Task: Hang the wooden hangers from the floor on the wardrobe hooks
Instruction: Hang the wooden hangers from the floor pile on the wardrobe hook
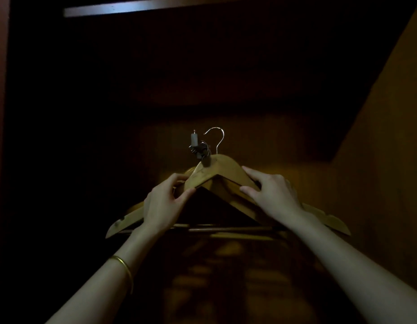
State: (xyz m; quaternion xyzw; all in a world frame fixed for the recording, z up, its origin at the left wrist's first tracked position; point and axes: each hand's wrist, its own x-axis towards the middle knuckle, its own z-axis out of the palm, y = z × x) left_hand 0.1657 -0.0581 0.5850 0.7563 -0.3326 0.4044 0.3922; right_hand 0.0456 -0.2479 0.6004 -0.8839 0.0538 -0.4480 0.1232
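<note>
A wooden hanger [216, 171] with a silver hook [218, 136] is raised inside the dark wardrobe. My left hand [166, 202] pinches its left shoulder near the peak, thumb under the edge. My right hand [270, 190] grips its right shoulder with fingers curled over the top. Just left of the silver hook stands a wardrobe hook [195, 142], a small metal fitting with a pale cap, and several wire hooks bunch around it. More wooden hangers sit behind the held one; an arm tip [116, 226] shows at the left and another arm tip [336, 222] at the right.
The wardrobe's inside is very dark. A pale strip [132, 7] runs across the top. A wooden side panel [389, 136] slopes down the right side. Below the hangers, dim brown shapes [226, 277] show faintly; what they are I cannot tell.
</note>
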